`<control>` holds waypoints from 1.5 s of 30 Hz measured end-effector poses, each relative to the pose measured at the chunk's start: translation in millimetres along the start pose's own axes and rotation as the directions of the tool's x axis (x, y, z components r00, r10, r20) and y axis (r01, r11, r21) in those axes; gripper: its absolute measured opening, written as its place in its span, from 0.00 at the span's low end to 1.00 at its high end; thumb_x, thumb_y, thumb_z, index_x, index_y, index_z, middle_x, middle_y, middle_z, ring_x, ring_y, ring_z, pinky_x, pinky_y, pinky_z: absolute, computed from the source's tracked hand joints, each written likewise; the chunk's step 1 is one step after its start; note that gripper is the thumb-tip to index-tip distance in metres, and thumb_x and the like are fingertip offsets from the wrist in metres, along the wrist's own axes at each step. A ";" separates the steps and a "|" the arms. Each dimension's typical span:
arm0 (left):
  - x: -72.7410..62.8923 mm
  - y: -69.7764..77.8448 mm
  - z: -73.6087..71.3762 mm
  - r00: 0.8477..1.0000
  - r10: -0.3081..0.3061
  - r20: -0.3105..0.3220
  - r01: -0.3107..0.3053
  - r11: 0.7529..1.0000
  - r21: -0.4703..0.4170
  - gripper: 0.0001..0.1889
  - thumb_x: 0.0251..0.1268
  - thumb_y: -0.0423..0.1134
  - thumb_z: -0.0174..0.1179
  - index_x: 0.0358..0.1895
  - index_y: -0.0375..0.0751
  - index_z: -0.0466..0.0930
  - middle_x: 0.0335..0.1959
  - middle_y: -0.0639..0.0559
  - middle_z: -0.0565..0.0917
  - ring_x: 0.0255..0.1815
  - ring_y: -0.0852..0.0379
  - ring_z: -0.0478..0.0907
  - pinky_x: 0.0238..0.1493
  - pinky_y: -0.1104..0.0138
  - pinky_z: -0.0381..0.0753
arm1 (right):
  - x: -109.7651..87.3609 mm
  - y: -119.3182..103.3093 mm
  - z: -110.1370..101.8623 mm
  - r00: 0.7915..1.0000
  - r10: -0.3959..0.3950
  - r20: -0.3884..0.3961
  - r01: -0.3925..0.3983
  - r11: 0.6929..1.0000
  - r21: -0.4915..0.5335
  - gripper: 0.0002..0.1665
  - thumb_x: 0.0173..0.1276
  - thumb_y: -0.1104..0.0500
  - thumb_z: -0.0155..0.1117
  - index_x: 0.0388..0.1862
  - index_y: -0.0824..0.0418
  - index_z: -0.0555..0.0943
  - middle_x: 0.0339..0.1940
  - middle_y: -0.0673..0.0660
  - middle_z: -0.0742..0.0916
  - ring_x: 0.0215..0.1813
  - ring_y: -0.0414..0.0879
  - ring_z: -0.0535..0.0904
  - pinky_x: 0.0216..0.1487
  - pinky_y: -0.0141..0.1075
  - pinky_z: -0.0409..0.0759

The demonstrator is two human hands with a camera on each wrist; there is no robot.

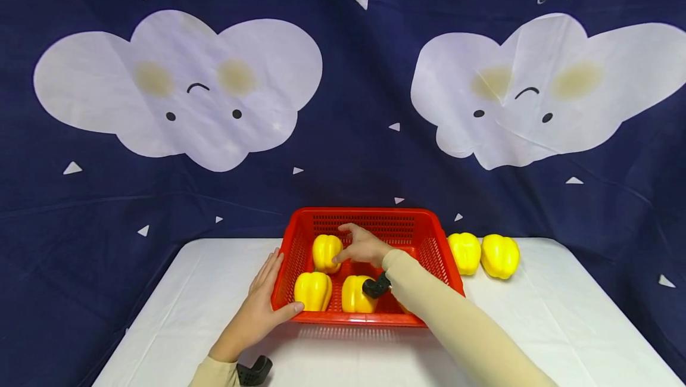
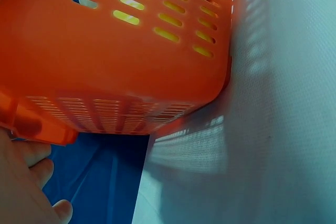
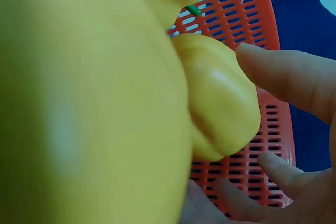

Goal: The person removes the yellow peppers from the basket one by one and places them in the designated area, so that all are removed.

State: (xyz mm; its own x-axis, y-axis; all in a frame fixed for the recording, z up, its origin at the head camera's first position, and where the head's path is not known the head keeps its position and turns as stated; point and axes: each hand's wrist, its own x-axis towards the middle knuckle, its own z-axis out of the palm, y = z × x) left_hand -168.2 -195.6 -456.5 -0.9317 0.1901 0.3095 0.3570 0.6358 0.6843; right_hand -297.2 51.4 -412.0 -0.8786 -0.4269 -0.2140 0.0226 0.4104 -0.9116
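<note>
A red plastic basket (image 1: 370,212) stands on the white-covered table, holding several yellow bell peppers. My left hand (image 1: 258,308) rests against its left side with straight fingers, the thumb over the front rim. Inside the basket, my right hand (image 1: 367,246) reaches beside the back-left bell pepper (image 1: 325,252), fingers spread and thumb close to it. In the right wrist view that bell pepper (image 3: 223,100) lies near the thumb; whether they touch I cannot tell. Two more peppers, a front-left bell pepper (image 1: 313,290) and a front-middle bell pepper (image 1: 356,295), lie along the front wall.
Right of the basket, a bell pepper (image 1: 465,252) and another bell pepper (image 1: 501,256) lie side by side on the white tablecloth (image 1: 536,321). Behind the table hangs a dark blue curtain (image 1: 354,167) printed with clouds. My right forearm crosses the basket's front right corner.
</note>
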 end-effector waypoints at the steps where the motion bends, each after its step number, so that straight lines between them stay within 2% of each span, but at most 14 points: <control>1: 0.0 0.2 0.0 1.000 0.000 0.000 0.000 1.000 0.001 0.54 0.58 0.56 0.70 0.80 0.35 0.49 0.82 0.41 0.48 0.80 0.36 0.44 0.69 0.29 0.48 | 0.8 -0.1 1.2 1.000 0.009 0.005 -0.009 1.000 0.005 0.51 0.55 0.68 0.77 0.76 0.63 0.62 0.70 0.68 0.70 0.60 0.58 0.77 0.58 0.53 0.80; 3: -0.1 0.7 0.0 1.000 -0.003 0.002 0.003 1.000 0.001 0.54 0.58 0.56 0.70 0.80 0.35 0.49 0.82 0.41 0.48 0.81 0.36 0.44 0.69 0.29 0.48 | 2.7 -0.2 3.1 1.000 0.030 0.011 -0.030 0.999 0.029 0.52 0.55 0.68 0.78 0.76 0.63 0.62 0.69 0.67 0.71 0.56 0.57 0.78 0.59 0.54 0.79; 8: 0.1 2.1 -1.1 1.000 -0.004 0.005 0.004 1.000 0.003 0.54 0.58 0.56 0.70 0.80 0.34 0.49 0.82 0.40 0.48 0.81 0.36 0.44 0.69 0.29 0.48 | 7.0 0.0 4.9 0.997 0.076 0.018 -0.077 0.995 0.059 0.52 0.55 0.68 0.78 0.76 0.62 0.62 0.69 0.67 0.71 0.55 0.56 0.80 0.60 0.55 0.79; 13: -0.3 1.4 -1.5 1.000 -0.011 0.008 0.011 1.000 -0.004 0.54 0.58 0.56 0.70 0.80 0.34 0.49 0.82 0.39 0.48 0.81 0.36 0.43 0.69 0.29 0.48 | 7.6 -3.2 6.9 0.995 0.094 0.028 -0.095 0.994 0.061 0.52 0.56 0.68 0.77 0.77 0.63 0.61 0.69 0.68 0.71 0.54 0.54 0.81 0.57 0.52 0.81; 17: 0.2 1.8 -1.6 1.000 -0.017 0.012 0.018 1.000 -0.012 0.54 0.58 0.56 0.70 0.80 0.35 0.49 0.82 0.40 0.48 0.81 0.37 0.43 0.69 0.28 0.48 | 8.3 -4.8 9.6 0.994 0.102 0.037 -0.104 0.994 0.046 0.51 0.55 0.69 0.77 0.75 0.64 0.62 0.63 0.66 0.75 0.50 0.52 0.81 0.53 0.50 0.84; 24: 0.3 0.7 -1.1 1.000 -0.006 0.010 0.006 1.000 -0.002 0.54 0.59 0.56 0.69 0.80 0.35 0.48 0.82 0.42 0.47 0.81 0.38 0.43 0.69 0.29 0.48 | 9.1 -8.8 14.9 0.994 0.098 0.054 -0.097 0.995 -0.014 0.50 0.53 0.71 0.77 0.74 0.66 0.64 0.49 0.61 0.80 0.45 0.51 0.81 0.49 0.48 0.85; 30: -0.1 0.6 -1.2 1.000 -0.004 0.008 0.004 1.000 -0.007 0.54 0.59 0.56 0.70 0.80 0.35 0.48 0.82 0.41 0.47 0.81 0.37 0.43 0.69 0.29 0.48 | 9.4 -11.5 18.7 0.997 0.072 0.040 -0.067 0.993 -0.100 0.51 0.52 0.72 0.77 0.74 0.65 0.64 0.48 0.60 0.80 0.45 0.51 0.79 0.49 0.44 0.84; 37: 0.0 1.0 -1.4 1.000 -0.013 0.013 0.013 1.000 -0.015 0.55 0.58 0.56 0.70 0.80 0.36 0.48 0.82 0.42 0.47 0.81 0.39 0.43 0.69 0.29 0.48 | 11.2 -14.0 20.4 0.999 0.042 0.034 -0.035 0.981 -0.188 0.52 0.49 0.72 0.79 0.73 0.65 0.65 0.47 0.58 0.81 0.45 0.51 0.78 0.53 0.41 0.80; 45: 0.0 0.6 -0.8 1.000 -0.002 0.010 0.003 1.000 -0.020 0.54 0.58 0.55 0.71 0.80 0.34 0.49 0.82 0.42 0.47 0.81 0.39 0.43 0.70 0.30 0.48 | 14.2 -10.9 22.9 1.000 0.019 0.017 -0.014 0.970 -0.243 0.50 0.46 0.71 0.81 0.69 0.65 0.68 0.43 0.57 0.81 0.41 0.50 0.78 0.48 0.40 0.81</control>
State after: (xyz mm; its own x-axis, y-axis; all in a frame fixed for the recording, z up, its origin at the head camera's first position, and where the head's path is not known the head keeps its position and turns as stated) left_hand -167.9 -195.8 -455.7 -0.9332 0.1963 0.3011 0.3560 0.6211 0.6982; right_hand -299.0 22.5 -413.1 -0.8696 -0.4329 -0.2374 -0.0814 0.6001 -0.7958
